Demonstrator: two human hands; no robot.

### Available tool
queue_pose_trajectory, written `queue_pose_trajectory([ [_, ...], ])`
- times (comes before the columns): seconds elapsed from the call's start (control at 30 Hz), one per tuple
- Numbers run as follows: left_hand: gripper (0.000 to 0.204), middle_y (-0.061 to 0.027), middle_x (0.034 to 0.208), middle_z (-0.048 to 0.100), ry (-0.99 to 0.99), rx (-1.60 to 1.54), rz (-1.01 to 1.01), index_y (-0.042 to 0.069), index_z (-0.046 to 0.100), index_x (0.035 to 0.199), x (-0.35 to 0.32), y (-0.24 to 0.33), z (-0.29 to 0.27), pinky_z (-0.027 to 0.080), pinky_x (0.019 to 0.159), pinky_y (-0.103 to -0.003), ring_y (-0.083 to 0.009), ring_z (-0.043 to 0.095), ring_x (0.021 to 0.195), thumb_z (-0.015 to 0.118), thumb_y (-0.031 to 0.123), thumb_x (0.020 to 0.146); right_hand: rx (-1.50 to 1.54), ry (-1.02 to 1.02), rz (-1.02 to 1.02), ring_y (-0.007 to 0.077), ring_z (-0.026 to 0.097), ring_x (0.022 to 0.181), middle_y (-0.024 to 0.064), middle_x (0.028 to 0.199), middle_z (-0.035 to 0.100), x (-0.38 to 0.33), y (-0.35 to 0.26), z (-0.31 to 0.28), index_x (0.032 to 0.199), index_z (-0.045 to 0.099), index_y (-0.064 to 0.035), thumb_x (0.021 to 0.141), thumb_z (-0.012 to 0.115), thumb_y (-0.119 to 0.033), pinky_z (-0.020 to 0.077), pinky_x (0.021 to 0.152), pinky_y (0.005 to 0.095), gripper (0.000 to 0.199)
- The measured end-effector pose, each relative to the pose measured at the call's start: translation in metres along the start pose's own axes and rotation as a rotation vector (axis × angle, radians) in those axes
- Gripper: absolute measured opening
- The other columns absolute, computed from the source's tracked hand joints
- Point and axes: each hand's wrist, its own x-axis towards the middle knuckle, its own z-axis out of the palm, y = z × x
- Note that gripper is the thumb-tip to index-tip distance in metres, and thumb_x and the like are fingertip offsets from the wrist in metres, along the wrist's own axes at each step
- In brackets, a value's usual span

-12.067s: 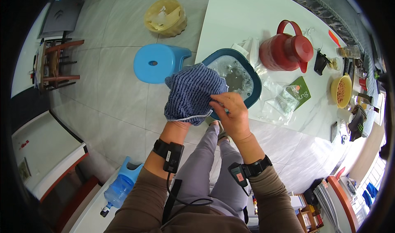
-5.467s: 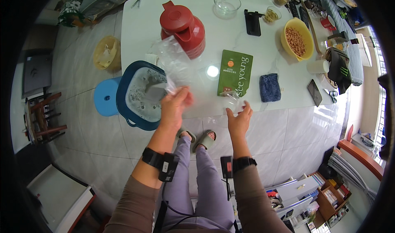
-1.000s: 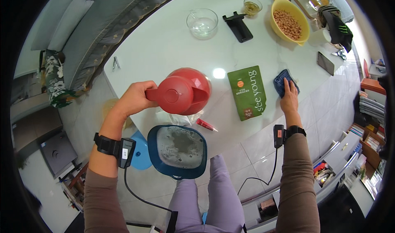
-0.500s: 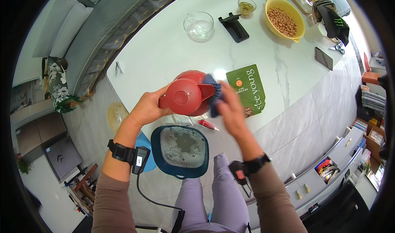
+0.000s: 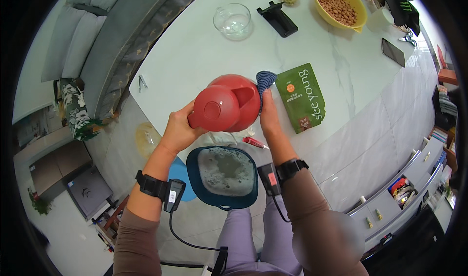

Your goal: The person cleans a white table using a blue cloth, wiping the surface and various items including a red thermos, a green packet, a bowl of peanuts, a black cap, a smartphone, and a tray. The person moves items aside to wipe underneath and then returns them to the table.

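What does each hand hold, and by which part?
Left hand holds the red jug by its handle; right hand presses a blue cloth against its side.

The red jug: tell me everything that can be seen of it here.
The red jug looks like glossy plastic, round-bodied, with a lid and central knob on top and a spout facing the green pouch. The left hand grips its handle side; the right hand presses a blue cloth against its spout side, above the blue basin.

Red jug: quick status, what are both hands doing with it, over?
Left hand grips the red jug by its handle. Right hand presses a blue cloth against its side. Basin of soapy water below. Nothing in the way.
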Motion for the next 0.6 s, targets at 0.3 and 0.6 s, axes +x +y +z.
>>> queue_pose_trajectory([
  [0.3, 0.052, -0.0054, 0.095, 0.068, 0.074, -0.295, -0.244, 0.002, 0.056, 0.118, 0.0, 0.03, 0.029, 0.051, 0.071, -0.028, -0.0134, 0.062, 0.08, 0.077, 0.025, 0.076, -0.428, 0.358, -0.425, 0.0406, 0.027, 0.132, 0.028, 0.145, 0.022, -0.037, -0.019, 0.05, 0.135, 0.035, 0.0075, 0.097, 0.038, -0.021, 0.0218, 0.11, 0.0438, 0.047],
  [0.6, 0.046, -0.0021, 0.094, 0.064, 0.147, -0.516, -0.263, 0.004, 0.056, 0.117, 0.003, 0.044, 0.047, 0.045, 0.053, -0.023, -0.0079, 0.056, 0.07, 0.073, 0.026, 0.08, 0.426, 0.303, 0.167, 0.0257, 0.038, 0.129, 0.0157, 0.142, 0.036, -0.068, -0.008, 0.093, 0.143, 0.018, -0.0037, 0.099, 0.031, -0.045, 0.029, 0.107, 0.0363, 0.062],
])
